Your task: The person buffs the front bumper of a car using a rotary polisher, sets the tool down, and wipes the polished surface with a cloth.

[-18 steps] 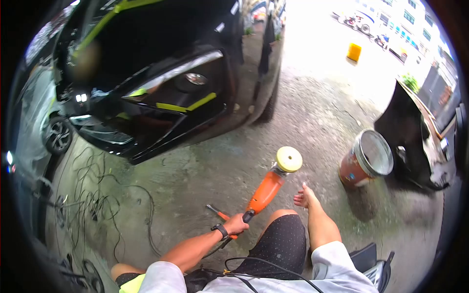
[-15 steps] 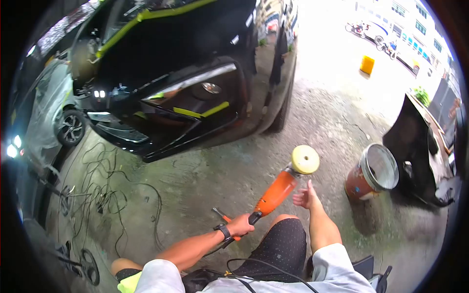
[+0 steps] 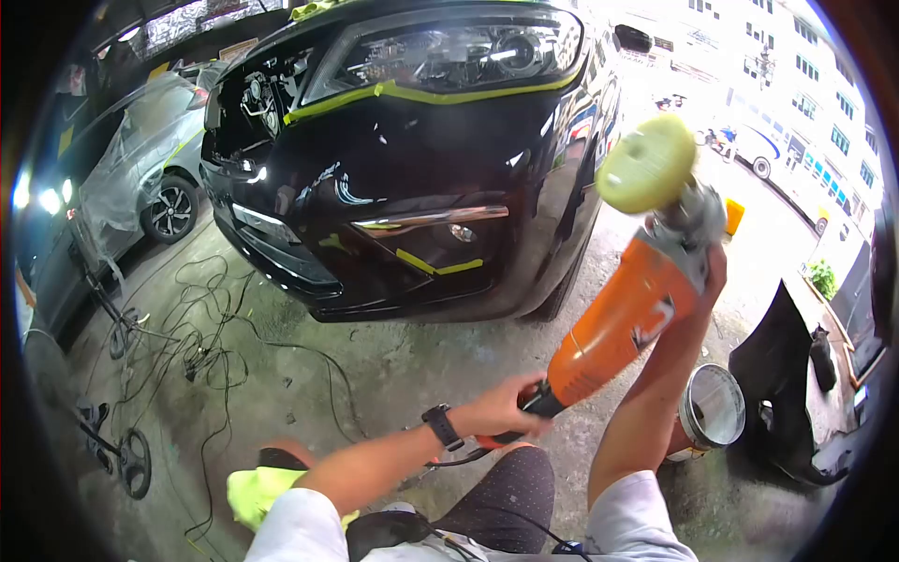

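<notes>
Off the front corner of the black car [image 3: 449,164], between bodywork and worker: orange polisher [image 3: 609,323], raised at a slant, yellow pad [image 3: 648,164] uppermost and, as judged, clear of the paint. Left hand [image 3: 513,405] wrapped round the dark rear handle. Right hand [image 3: 717,272] up at the metal head, mostly hidden behind it; cannot tell whether its fingers are closed. Pad rotation: cannot tell.

Progress, judged from the present arrangement. Done: tool lifted, both hands at it; masking applied, with a yellow-green tape strip [image 3: 431,96] along the lower edge of the car's headlight [image 3: 459,56] and a shorter tape angle [image 3: 461,267] lower on its front. Left: tape not yet off; opening beside the headlight shows inner parts, not yet closed up. Paint looks glossy, but how much of it has been worked cannot be told.

Outward from the car: tangled cables [image 3: 206,323] on the floor before its front; bucket [image 3: 716,398] well apart, on the polisher's side; loose dark panel [image 3: 773,337] just beyond the bucket; grey car [image 3: 178,155], partly under clear sheeting, on the opposite side.
</notes>
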Demonstrator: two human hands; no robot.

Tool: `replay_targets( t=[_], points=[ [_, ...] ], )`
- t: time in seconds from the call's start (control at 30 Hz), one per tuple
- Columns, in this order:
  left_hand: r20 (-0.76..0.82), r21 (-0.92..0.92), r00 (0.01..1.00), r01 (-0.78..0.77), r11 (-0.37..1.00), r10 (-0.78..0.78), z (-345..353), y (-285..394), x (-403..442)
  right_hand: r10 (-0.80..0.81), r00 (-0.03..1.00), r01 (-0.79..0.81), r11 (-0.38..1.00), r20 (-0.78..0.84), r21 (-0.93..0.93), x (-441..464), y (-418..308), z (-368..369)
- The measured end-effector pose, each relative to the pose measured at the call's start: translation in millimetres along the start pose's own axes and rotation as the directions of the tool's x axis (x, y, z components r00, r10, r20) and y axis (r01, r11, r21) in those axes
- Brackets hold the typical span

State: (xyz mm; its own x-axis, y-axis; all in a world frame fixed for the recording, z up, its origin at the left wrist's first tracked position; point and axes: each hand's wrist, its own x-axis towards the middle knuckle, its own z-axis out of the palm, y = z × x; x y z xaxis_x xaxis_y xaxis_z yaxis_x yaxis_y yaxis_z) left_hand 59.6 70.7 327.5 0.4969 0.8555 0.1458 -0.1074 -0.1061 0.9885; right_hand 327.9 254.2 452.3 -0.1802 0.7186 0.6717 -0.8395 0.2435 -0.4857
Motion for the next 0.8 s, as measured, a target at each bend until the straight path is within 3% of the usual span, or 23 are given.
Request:
replay_targets(
  t=[0.03,0.1,0.17,0.2,0.23,0.3,0.37,0.4,0.47,0.5,0.57,0.6,0.63,0.7,0.73,0.8],
  points=[
    [0.015,0.003,1.0,-0.005,1.0,0.005,6.6,9.6,3.3,0.048,0.993,-0.043,0.998,0.112,-0.047,16.0,-12.0,44.9],
    [-0.404,0.284,0.896,-0.068,0.956,0.184,20.3,34.0,8.7,0.089,0.981,-0.173,0.811,-0.175,-0.56,50.1,-23.0,88.2],
    [-0.408,0.252,0.878,-0.155,0.955,0.25,17.2,26.1,27.6,0.04,0.95,-0.225,0.777,-0.311,-0.588,84.5,2.1,99.8],
    [-0.424,0.222,0.859,-0.21,0.952,0.288,12.8,20.5,33.8,-0.027,0.94,-0.229,0.688,-0.34,-0.689,87.9,20.4,129.0],
    [-0.412,0.208,0.864,-0.218,0.953,0.288,10.7,13.9,33.3,0.057,0.95,-0.293,0.498,-0.306,-0.816,92.3,29.2,144.4],
    [-0.576,-0.002,0.742,-0.421,0.907,0.343,11.4,2.7,31.4,0.0,0.979,-0.198,0.238,-0.204,-0.951,89.8,38.6,173.2],
    [-0.56,0.01,0.752,-0.414,0.91,0.348,10.9,15.6,4.4,-0.003,0.985,-0.171,0.126,-0.173,-0.977,78.1,57.6,208.5],
    [-0.548,0.13,0.797,-0.217,0.967,0.253,14.1,22.2,-14.4,-0.048,0.988,-0.149,-0.038,-0.147,-0.988,74.8,68.9,221.8],
    [-0.527,0.25,0.833,-0.036,0.968,0.167,11.1,17.1,-34.9,0.017,0.987,-0.154,-0.228,-0.162,-0.961,55.3,84.4,271.4],
    [-0.505,0.145,0.862,0.051,0.988,0.03,8.9,10.0,-43.0,-0.003,0.999,0.048,-0.279,0.051,-0.959,50.0,106.7,247.1],
    [-0.447,0.05,0.89,0.126,0.991,-0.091,8.7,2.5,-50.9,0.009,0.955,0.295,-0.112,0.296,-0.949,38.8,113.2,233.2],
    [-0.467,0.011,0.882,0.065,0.998,-0.052,7.8,2.2,-55.2,0.004,0.926,0.377,-0.064,0.377,-0.924,35.1,114.5,229.2],
    [-0.447,0.023,0.894,0.055,0.998,-0.039,5.1,2.9,-56.1,0.066,0.984,0.131,0.379,0.167,-0.916,31.3,115.6,226.1],
    [-0.405,0.047,0.914,0.036,0.998,-0.013,0.3,3.7,-58.4,0.114,0.993,-0.086,0.613,-0.019,-0.786,29.0,109.6,216.7],
    [-0.447,0.114,0.889,-0.052,0.992,0.098,2.3,15.5,-57.0,0.137,0.984,-0.176,0.711,-0.112,-0.681,27.6,106.5,212.2],
    [-0.481,0.304,0.82,-0.176,0.936,0.31,-2.6,32.7,-45.5,0.002,0.976,-0.159,0.693,-0.219,-0.703,38.0,97.9,201.6]
  ],
)
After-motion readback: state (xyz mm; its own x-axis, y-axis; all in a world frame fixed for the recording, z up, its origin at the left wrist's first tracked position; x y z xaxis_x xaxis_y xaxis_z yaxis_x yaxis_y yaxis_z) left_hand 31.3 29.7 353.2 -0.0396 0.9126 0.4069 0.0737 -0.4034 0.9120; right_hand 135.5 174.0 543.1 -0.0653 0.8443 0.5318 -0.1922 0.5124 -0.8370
